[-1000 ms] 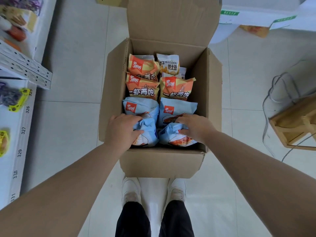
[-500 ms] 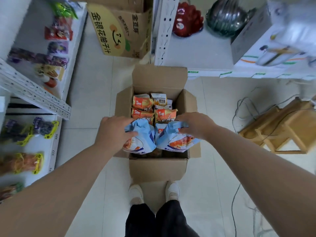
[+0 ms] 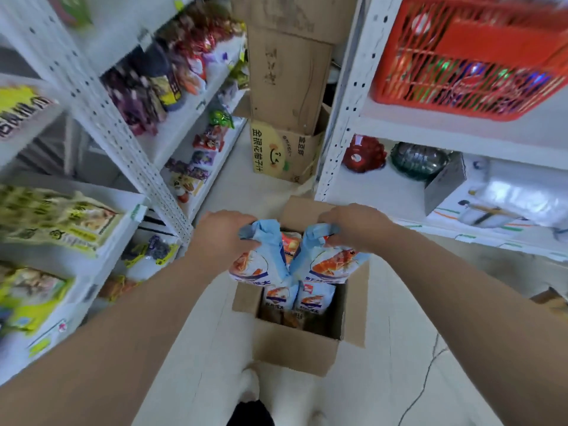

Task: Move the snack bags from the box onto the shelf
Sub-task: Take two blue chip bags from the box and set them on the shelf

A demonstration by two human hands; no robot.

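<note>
White shelving [image 3: 123, 127] at the left is stocked with packets. An open cardboard box [image 3: 295, 352] is set on the floor. Above it, one blue shrimp-snack bag [image 3: 261, 259] is gripped by its top in the left hand [image 3: 221, 235], and another blue bag [image 3: 332, 262] in the right hand [image 3: 353, 226].

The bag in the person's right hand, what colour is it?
The bag is light blue with an orange shrimp picture, seen best in the head view.

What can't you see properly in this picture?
Head view only:
- Box bottom: hidden by the left blue bag, the right blue bag and the bags inside.
- Red basket contents: blurred, behind its lattice.
- Left shelf packets: blurred, print unreadable.
</note>
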